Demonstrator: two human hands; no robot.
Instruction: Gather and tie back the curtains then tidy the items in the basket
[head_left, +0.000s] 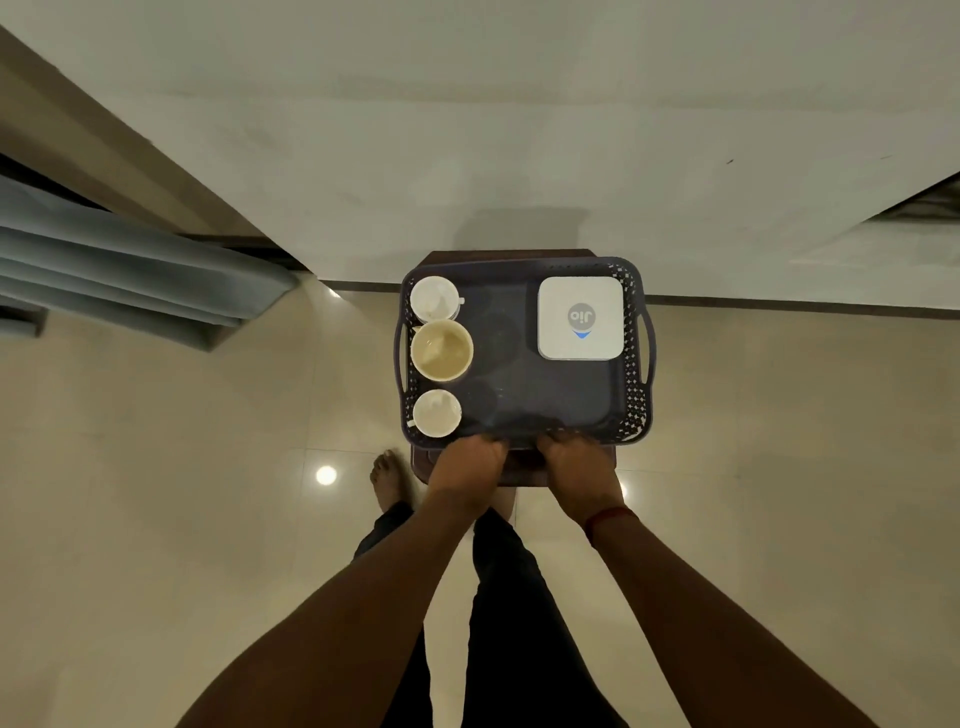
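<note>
My left hand (470, 462) and right hand (576, 462) both curl over the near rim of the basket (631, 395). It sits on a small dark surface (524, 470) by the wall, long side running left to right. Three cups (441, 349) line its left side. A white box (580, 318) lies at the far right.

A dark perforated plastic basket (631, 364) with side handles stands on a small dark wooden stool (524, 470). Along its left wall three cups stand in a row: a white cup (434, 299), a bigger cream cup (441, 349) and another white cup (437, 413). A white square box (580, 318) lies in the far right corner. The left hand (467, 465) and the right hand (576, 470) grip the near rim side by side. A grey-blue gathered curtain (130, 270) hangs at the left.
</note>
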